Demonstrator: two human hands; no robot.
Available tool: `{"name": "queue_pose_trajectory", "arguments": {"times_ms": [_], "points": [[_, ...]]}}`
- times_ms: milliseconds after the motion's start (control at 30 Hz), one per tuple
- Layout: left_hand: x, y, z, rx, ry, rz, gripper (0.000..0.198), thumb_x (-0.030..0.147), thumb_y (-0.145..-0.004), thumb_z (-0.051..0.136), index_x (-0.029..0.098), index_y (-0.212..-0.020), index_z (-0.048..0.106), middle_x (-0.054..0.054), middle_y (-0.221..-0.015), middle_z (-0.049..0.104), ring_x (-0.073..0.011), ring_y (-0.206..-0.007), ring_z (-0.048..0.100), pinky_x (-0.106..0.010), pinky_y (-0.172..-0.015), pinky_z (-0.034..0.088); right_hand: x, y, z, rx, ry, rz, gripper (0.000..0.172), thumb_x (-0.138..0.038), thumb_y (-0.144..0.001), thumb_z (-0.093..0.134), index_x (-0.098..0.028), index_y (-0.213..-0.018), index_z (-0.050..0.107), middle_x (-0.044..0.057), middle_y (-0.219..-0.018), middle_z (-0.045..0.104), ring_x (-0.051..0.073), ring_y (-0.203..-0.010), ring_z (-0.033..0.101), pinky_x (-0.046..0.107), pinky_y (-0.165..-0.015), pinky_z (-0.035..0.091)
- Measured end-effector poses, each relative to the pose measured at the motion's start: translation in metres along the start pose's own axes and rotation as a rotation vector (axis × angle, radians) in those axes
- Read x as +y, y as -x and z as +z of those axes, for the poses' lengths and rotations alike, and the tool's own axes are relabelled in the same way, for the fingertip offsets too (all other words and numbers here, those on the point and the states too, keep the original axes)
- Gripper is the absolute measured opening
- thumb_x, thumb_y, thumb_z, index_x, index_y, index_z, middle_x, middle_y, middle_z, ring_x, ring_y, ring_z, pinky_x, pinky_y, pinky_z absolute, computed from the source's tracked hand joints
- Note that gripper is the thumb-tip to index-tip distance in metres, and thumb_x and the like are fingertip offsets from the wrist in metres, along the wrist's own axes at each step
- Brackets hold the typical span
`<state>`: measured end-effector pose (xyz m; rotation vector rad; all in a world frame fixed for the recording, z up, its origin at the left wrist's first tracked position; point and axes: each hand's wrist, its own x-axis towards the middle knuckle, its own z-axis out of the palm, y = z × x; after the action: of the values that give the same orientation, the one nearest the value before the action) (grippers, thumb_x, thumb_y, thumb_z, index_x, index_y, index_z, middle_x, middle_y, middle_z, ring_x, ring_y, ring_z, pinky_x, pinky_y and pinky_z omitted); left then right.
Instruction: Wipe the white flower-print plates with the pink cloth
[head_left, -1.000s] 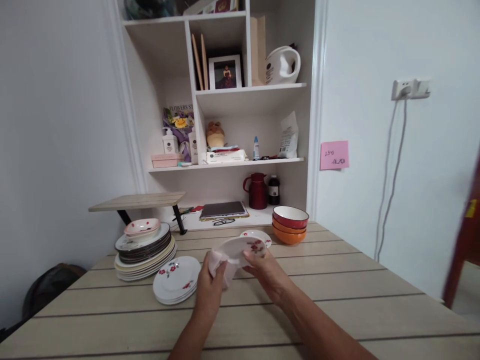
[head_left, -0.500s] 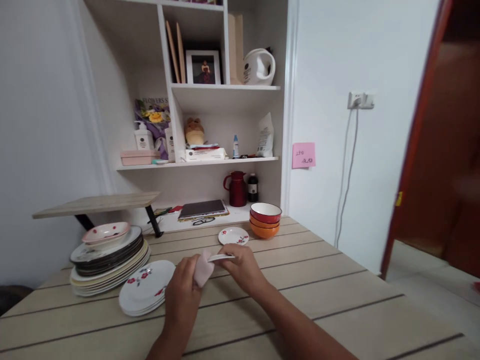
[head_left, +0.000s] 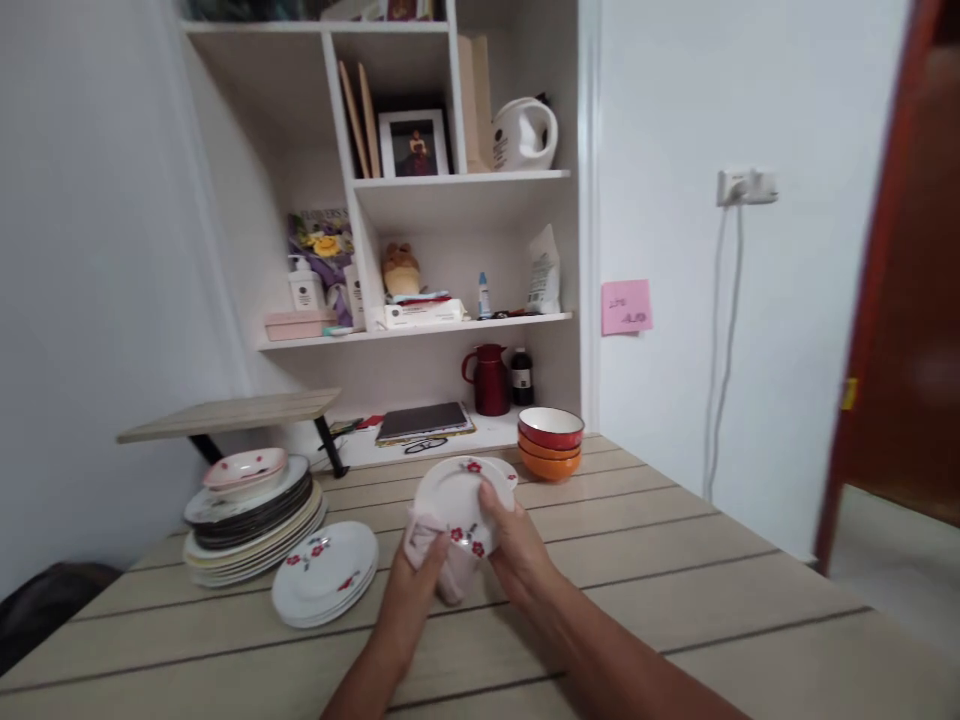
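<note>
A small white plate with red flowers (head_left: 448,490) is held up over the table, its face tilted toward me. My right hand (head_left: 517,540) grips its right edge, thumb on the face. In my left hand (head_left: 412,585) is a pale pink cloth (head_left: 459,578), pressed against the plate's lower left rim with the fingers behind it. Behind the held plate, another flowered plate (head_left: 510,473) lies on the table, mostly hidden. Left of my hands sits a short stack of flowered plates (head_left: 326,565).
A taller stack of plates (head_left: 259,540) with a pink-rimmed bowl (head_left: 246,475) on top stands at the left, by a small wooden stand (head_left: 232,412). Red and orange bowls (head_left: 551,445) are stacked at the back right. A red jug (head_left: 491,382) stands in the shelf unit behind.
The plate has turned from edge-on to face-up toward me. My left hand and the cloth have shifted to its lower left rim. The view has swung slightly left.
</note>
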<state>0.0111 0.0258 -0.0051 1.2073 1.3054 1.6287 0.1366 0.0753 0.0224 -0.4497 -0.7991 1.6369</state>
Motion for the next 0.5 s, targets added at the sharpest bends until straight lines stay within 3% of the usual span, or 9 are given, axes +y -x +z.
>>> {"name": "queue_pose_trajectory", "arguments": {"times_ms": [67, 167, 333, 500], "points": [[0.000, 0.004, 0.003, -0.058, 0.058, -0.050, 0.057, 0.052, -0.067, 0.072, 0.015, -0.111, 0.064, -0.011, -0.109, 0.071, -0.0247, -0.104, 0.064, -0.039, -0.099, 0.045, 0.001, 0.000, 0.000, 0.035, -0.040, 0.026, 0.050, -0.043, -0.067, 0.077, -0.019, -0.109, 0.064, 0.007, -0.110, 0.071, 0.026, -0.097, 0.066, 0.038, -0.086, 0.052], [0.003, 0.010, 0.005, -0.101, 0.122, -0.075, 0.057, 0.049, -0.068, 0.073, 0.015, -0.114, 0.063, -0.012, -0.111, 0.070, -0.0250, -0.105, 0.064, -0.039, -0.098, 0.045, -0.001, 0.003, 0.003, -0.018, 0.046, -0.005, 0.049, -0.046, -0.071, 0.073, -0.019, -0.112, 0.063, 0.009, -0.112, 0.070, 0.028, -0.099, 0.066, 0.039, -0.084, 0.054], [0.001, 0.012, 0.005, -0.009, 0.088, -0.028, 0.055, 0.051, -0.064, 0.075, 0.011, -0.101, 0.069, -0.015, -0.102, 0.072, -0.0273, -0.096, 0.067, -0.038, -0.088, 0.051, -0.005, 0.008, 0.002, -0.050, 0.125, 0.044, 0.055, -0.048, -0.071, 0.073, -0.019, -0.116, 0.062, 0.009, -0.111, 0.070, 0.027, -0.095, 0.067, 0.038, -0.078, 0.055], [-0.006, 0.006, 0.001, 0.079, -0.070, 0.071, 0.044, 0.050, -0.071, 0.068, 0.012, -0.093, 0.070, -0.012, -0.092, 0.073, -0.0230, -0.085, 0.067, -0.030, -0.076, 0.051, -0.010, 0.000, -0.009, -0.061, 0.237, 0.021, 0.047, -0.044, -0.067, 0.077, -0.021, -0.107, 0.067, 0.007, -0.104, 0.071, 0.023, -0.088, 0.065, 0.033, -0.074, 0.052]]}}
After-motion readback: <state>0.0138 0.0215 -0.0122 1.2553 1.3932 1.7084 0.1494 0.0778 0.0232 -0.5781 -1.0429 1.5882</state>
